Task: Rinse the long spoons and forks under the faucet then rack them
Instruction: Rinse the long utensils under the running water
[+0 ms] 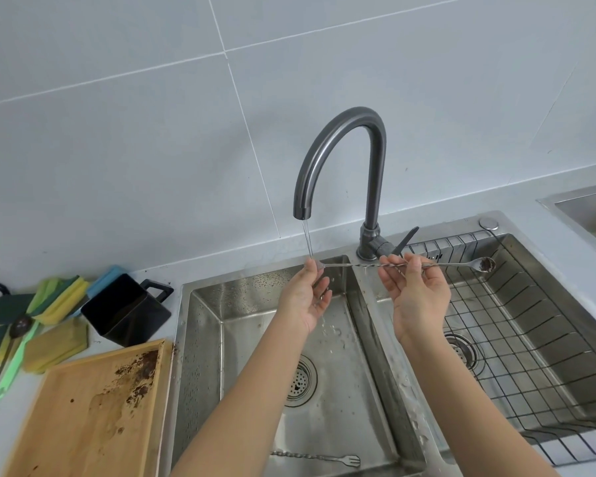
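Steel sink point(200, 339), both hands point(305, 297) pinching long spoon point(461, 265) (fork point(319, 457) half-hidden)

No readable text, label, brand, number or sign shows anywhere in this view.

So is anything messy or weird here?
Yes. The wooden board left of the sink has dark crumbs and a wet stain spilled across it. The long spoon held by the left hand and right hand has a dirty bowl that sits far from the water stream.
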